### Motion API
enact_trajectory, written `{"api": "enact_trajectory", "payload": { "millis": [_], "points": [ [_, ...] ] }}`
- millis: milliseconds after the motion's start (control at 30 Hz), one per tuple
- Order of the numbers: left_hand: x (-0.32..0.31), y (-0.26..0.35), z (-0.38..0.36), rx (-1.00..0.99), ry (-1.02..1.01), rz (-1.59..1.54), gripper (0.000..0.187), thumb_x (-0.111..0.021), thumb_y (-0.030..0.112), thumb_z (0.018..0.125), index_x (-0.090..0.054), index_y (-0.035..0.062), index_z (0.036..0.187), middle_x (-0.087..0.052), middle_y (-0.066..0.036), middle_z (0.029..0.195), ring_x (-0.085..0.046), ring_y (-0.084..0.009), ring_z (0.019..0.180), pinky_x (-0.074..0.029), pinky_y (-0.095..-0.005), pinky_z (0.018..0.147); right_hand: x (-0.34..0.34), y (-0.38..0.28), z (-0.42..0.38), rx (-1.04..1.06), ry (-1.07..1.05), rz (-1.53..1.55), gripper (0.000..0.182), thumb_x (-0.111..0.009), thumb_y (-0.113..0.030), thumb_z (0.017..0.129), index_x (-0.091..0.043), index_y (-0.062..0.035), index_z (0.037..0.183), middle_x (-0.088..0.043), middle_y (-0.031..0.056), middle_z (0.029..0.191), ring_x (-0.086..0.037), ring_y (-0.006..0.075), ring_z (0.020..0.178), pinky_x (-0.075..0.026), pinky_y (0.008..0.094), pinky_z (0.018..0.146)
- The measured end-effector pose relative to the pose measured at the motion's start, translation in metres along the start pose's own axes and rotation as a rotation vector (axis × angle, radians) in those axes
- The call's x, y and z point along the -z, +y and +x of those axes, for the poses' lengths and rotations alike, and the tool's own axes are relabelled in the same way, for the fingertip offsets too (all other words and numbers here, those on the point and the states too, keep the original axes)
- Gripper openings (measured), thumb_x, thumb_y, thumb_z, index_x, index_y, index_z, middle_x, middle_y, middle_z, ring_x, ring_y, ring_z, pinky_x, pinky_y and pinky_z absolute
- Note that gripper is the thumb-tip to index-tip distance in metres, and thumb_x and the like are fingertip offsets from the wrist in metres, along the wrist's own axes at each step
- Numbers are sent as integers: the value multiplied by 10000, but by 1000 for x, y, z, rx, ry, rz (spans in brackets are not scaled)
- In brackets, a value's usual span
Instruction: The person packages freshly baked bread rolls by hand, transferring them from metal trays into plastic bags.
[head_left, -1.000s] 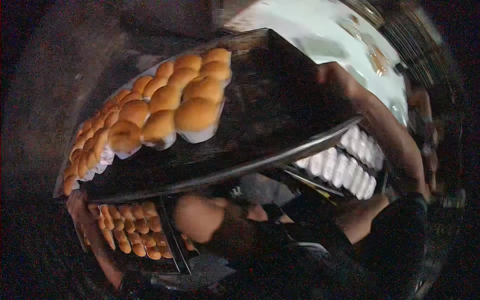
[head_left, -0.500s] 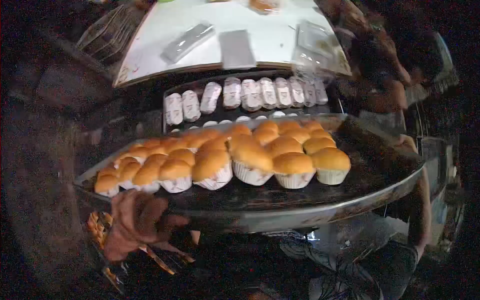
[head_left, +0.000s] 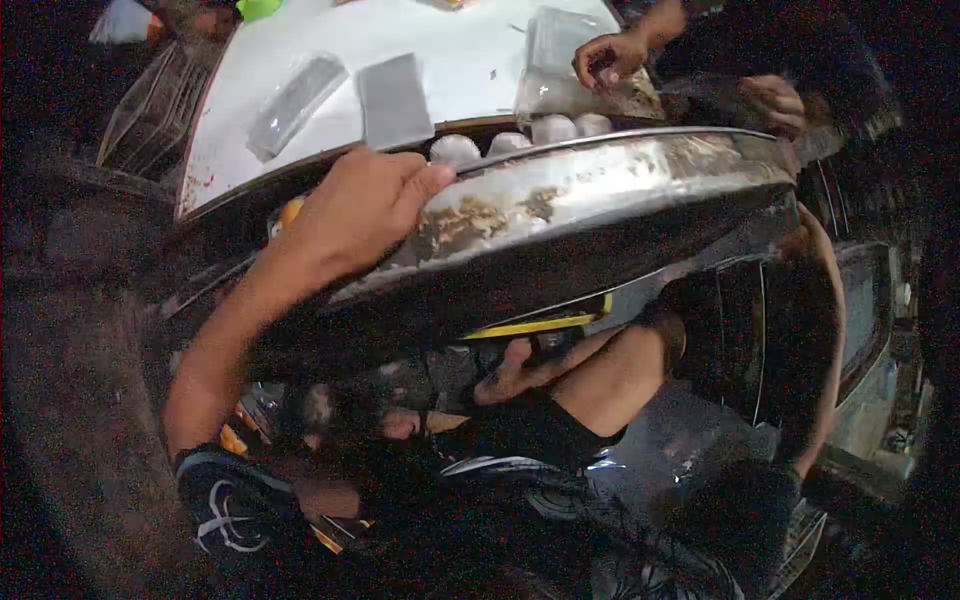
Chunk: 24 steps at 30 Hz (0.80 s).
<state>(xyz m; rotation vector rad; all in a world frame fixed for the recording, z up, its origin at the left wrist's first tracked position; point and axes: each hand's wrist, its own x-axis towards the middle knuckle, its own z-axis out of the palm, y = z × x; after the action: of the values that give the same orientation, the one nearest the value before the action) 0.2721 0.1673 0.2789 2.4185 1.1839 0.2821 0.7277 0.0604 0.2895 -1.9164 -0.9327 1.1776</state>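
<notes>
My left hand grips the left rim of a large, worn metal baking tray, thumb on top. The tray is raised near my eye level, so I see its rusty rim and dark underside. A few pale paper-cupped cakes peek over its far edge. My right arm runs up the right side, and my right hand holds the tray's right end, mostly hidden behind it.
Beyond the tray is a white table with clear plastic bags. Another person's hands work at its right corner. Below the tray a second person crouches, one hand reaching up. A wire rack stands at the far left.
The tray has risen and tipped level with my view, so the rows of golden cakes on top are now hidden. My left hand shifted from under the tray's front to its left rim.
</notes>
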Motion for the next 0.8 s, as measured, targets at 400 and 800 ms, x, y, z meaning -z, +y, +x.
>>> {"api": "enact_trajectory", "payload": {
  "millis": [400, 800],
  "points": [
    [29, 41, -71, -50, -264, -19, 374, -396, 335, 853, -548, 7, 755, -532, -219, 603, -535, -395, 606, -420, -442, 572, -235, -106, -99, 835, -449, -1224, 584, -438, -561, 754, -604, -7, 675, -554, 190, 586, -566, 367, 590, -463, 434, 590],
    [158, -138, -284, 288, 651, -100, 358, -364, 232, 873, -432, 14, 1149, -500, -148, 1082, -508, -260, 963, -405, -365, 849, -139, -164, -212, 1073, 139, -1056, 496, -591, -466, 709, -461, -36, 499, -344, 77, 423, -333, 213, 363, -307, 317, 405]
  ]
}}
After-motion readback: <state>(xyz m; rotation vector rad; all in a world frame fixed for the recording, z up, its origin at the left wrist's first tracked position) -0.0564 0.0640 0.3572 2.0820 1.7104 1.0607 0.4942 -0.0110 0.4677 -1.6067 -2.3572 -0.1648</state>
